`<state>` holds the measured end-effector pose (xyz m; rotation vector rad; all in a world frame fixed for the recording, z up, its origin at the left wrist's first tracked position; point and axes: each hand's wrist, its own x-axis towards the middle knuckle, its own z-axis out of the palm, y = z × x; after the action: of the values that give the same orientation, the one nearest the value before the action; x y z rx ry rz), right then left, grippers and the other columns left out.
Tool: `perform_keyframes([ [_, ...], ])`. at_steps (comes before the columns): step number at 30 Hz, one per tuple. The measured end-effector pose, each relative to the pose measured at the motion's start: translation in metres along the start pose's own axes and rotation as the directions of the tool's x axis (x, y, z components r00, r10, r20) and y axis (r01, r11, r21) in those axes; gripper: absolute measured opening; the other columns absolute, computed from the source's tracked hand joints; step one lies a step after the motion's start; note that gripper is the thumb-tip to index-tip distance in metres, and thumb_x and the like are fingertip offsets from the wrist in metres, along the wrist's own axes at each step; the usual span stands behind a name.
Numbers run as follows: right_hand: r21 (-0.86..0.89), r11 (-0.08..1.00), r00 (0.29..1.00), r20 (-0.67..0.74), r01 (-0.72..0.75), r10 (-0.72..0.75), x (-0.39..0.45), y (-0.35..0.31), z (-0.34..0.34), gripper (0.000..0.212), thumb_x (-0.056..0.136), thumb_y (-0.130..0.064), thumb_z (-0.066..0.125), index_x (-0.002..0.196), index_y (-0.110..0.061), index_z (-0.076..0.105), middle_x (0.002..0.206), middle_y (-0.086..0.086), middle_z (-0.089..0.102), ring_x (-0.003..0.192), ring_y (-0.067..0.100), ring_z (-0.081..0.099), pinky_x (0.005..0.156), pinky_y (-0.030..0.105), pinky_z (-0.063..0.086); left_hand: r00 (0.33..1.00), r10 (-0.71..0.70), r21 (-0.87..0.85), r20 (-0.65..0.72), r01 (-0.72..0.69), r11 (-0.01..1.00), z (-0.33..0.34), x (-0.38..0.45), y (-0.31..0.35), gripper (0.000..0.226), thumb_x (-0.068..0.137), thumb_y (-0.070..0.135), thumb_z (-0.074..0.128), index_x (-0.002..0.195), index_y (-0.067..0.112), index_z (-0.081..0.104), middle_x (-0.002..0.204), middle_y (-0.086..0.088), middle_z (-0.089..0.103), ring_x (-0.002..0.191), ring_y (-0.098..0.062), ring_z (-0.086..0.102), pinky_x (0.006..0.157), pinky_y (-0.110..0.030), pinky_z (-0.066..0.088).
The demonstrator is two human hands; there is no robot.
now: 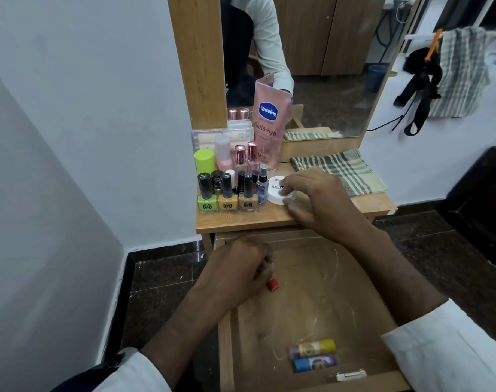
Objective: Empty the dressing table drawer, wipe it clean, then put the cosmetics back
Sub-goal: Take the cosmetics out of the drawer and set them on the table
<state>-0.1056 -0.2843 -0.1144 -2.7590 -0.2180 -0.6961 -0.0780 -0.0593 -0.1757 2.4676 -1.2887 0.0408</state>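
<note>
Emptying phase, nearly done by the look of it. Left hand (238,267) is inside the open drawer (227,349) near its back-left corner, grip closed around a small red-capped stick (272,284); only the red end pokes out below the fingers, pointing toward the drawer's front-right. Right hand (317,202) is up on the bench (269,219) near its front edge, fingers wrapped over a white nail polish remover tub (278,190), which sits flat just right of the nail polish bottles (227,199) — setting down or grasping, can't tell which.

Still in the drawer: a yellow tube (314,347) and a blue tube (316,363), lying side by side touching, near the front edge, long axes parallel to that edge; a small white clip-like item (351,375) just beyond them at the front-right.

Key relation: tubes lie well toward the person from the left hand, across the drawer floor. Left is already loaded, so the right hand looks like the one to drop in for them, gripping across the short axis. Checked cloth (340,171) lies at the bench's back-right, untouched.
</note>
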Motion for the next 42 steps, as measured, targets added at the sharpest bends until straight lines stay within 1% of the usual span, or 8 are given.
perform_keyframes([
  [7, -0.026, 1.0, 0.999, -0.039, 0.0, -0.001, -0.011, -0.002, -0.005, 0.028, 0.089, -0.008, 0.077, 0.115, -0.015, 0.073, 0.123, 0.004, 0.074, 0.114, 0.021, 0.065, 0.096, 0.033, 0.053, 0.996, -0.037, -0.004, 0.082, 0.037, 0.999, -0.001, 0.004, -0.001, 0.026, 0.097, 0.033, 0.067, 0.123, 0.036, 0.067, 0.116, 0.015, 0.068, 0.107, -0.004, 0.064, 0.086, -0.023, 0.053],
  [12, 0.162, 0.98, 0.989, 0.074, 0.117, -0.13, -0.049, -0.03, -0.025, 0.016, 0.086, -0.007, 0.071, 0.09, -0.022, 0.071, 0.084, -0.009, 0.069, 0.077, 0.004, 0.064, 0.069, 0.025, 0.056, 0.993, -0.024, 0.076, 0.116, 0.016, 0.997, -0.002, -0.001, -0.003, 0.047, 0.089, 0.033, 0.073, 0.134, 0.036, 0.061, 0.14, 0.014, 0.058, 0.127, -0.011, 0.057, 0.095, -0.029, 0.053],
  [14, 0.215, 0.976, 0.87, 0.474, 0.035, -0.135, -0.064, -0.038, -0.028, 0.016, 0.089, -0.015, 0.073, 0.093, -0.03, 0.068, 0.085, -0.015, 0.067, 0.078, 0.001, 0.065, 0.068, 0.017, 0.054, 0.989, -0.016, 0.125, 0.148, -0.003, 0.992, -0.001, -0.001, -0.002, 0.054, 0.086, 0.037, 0.076, 0.137, 0.038, 0.058, 0.144, 0.014, 0.055, 0.13, -0.012, 0.055, 0.098, -0.031, 0.052],
  [16, 0.166, 0.983, 0.591, 0.801, -0.078, -0.088, -0.077, -0.041, -0.025, 0.017, 0.09, -0.024, 0.078, 0.103, -0.03, 0.069, 0.096, -0.014, 0.068, 0.086, -0.001, 0.064, 0.071, 0.012, 0.049, 0.986, 0.003, 0.153, 0.168, -0.029, 0.988, -0.001, 0.0, 0.001, 0.053, 0.085, 0.039, 0.078, 0.135, 0.043, 0.059, 0.141, 0.016, 0.055, 0.128, -0.011, 0.054, 0.1, -0.034, 0.053],
  [19, 0.125, 0.983, 0.404, 0.913, -0.131, -0.062, -0.093, -0.042, -0.013, 0.029, 0.083, -0.031, 0.087, 0.107, -0.027, 0.072, 0.1, -0.01, 0.072, 0.087, 0.004, 0.066, 0.076, 0.021, 0.054, 0.984, 0.01, 0.178, 0.181, -0.043, 0.983, -0.002, 0.002, 0.005, 0.037, 0.088, 0.035, 0.077, 0.124, 0.041, 0.068, 0.13, 0.014, 0.059, 0.121, -0.011, 0.056, 0.096, -0.034, 0.054],
  [28, -0.021, 0.999, 0.658, 0.753, 0.029, -0.003, -0.095, -0.023, -0.005, 0.022, 0.095, -0.03, 0.073, 0.116, -0.024, 0.068, 0.107, -0.008, 0.068, 0.093, 0.007, 0.06, 0.08, 0.024, 0.049, 0.984, 0.004, 0.194, 0.178, -0.039, 0.98, 0.001, 0.003, 0.006, 0.023, 0.092, 0.04, 0.073, 0.114, 0.037, 0.07, 0.116, 0.012, 0.064, 0.112, -0.011, 0.057, 0.094, -0.034, 0.053],
  [38, -0.108, 0.994, 0.713, 0.696, -0.01, 0.083, -0.092, -0.012, 0.019, 0.02, 0.09, -0.032, 0.078, 0.096, -0.034, 0.059, 0.091, -0.013, 0.054, 0.085, 0.011, 0.056, 0.078, 0.031, 0.054, 0.988, -0.014, 0.136, 0.155, -0.008, 0.991, 0.0, 0.003, 0.006, 0.02, 0.097, 0.048, 0.066, 0.113, 0.036, 0.067, 0.11, 0.013, 0.069, 0.103, -0.009, 0.063, 0.089, -0.033, 0.053],
  [42, 0.161, 0.963, 0.867, 0.485, -0.216, 0.113, -0.086, -0.009, -0.016, 0.015, 0.089, -0.023, 0.081, 0.099, -0.027, 0.071, 0.09, -0.011, 0.071, 0.081, 0.005, 0.068, 0.074, 0.025, 0.059, 0.991, 0.025, 0.091, 0.129, -0.037, 0.995, 0.0, 0.003, 0.003, 0.03, 0.102, 0.046, 0.06, 0.13, 0.035, 0.064, 0.126, 0.01, 0.065, 0.111, -0.01, 0.062, 0.088, -0.03, 0.054],
])
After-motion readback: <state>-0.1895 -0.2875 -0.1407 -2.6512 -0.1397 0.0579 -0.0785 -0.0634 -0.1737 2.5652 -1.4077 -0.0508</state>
